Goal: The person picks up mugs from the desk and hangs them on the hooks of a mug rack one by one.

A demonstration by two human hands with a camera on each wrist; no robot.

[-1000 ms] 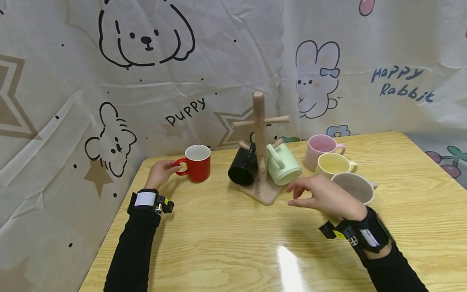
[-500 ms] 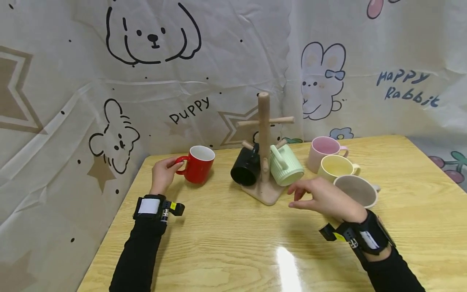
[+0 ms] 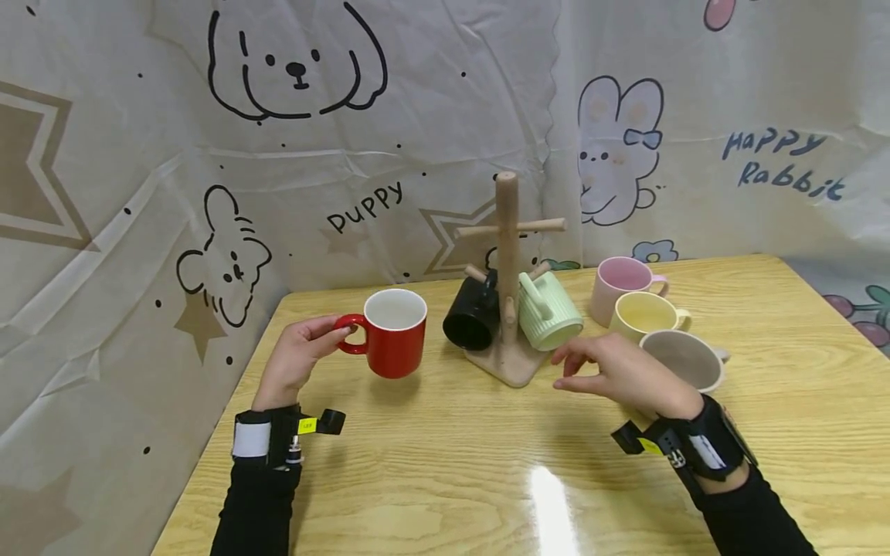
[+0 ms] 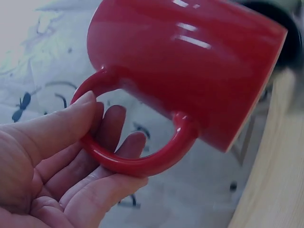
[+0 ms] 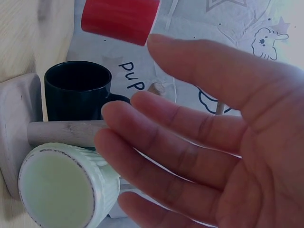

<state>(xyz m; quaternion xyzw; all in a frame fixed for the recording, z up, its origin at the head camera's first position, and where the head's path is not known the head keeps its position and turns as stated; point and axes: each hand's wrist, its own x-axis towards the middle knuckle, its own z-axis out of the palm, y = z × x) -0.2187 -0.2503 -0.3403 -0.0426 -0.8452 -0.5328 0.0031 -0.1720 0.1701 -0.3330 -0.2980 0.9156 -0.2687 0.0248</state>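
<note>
My left hand (image 3: pixel 295 357) grips the handle of a red mug (image 3: pixel 396 340) with a white inside, held upright above the table at the left. The left wrist view shows thumb and fingers curled round the red handle (image 4: pixel 137 164). My right hand (image 3: pixel 619 371) hangs with loosely bent fingers and holds nothing, just in front of a light green ribbed mug (image 3: pixel 551 313). That mug and a black mug (image 3: pixel 473 316) hang tilted on the lower pegs of a wooden mug rack (image 3: pixel 507 255). In the right wrist view the green mug's base (image 5: pixel 57 190) faces the camera.
Right of the rack stand a pink mug (image 3: pixel 619 286), a yellow mug (image 3: pixel 643 313) and a grey-beige mug (image 3: pixel 684 359), the last partly behind my right hand. The rack's upper pegs (image 3: pixel 542 225) bear no mugs. A printed cloth (image 3: pixel 348 154) hangs behind the wooden table (image 3: pixel 417 494).
My left hand has lifted the red mug from the table and brought it nearer and slightly to the right. The right hand stays where it was. The head view has shifted a little.
</note>
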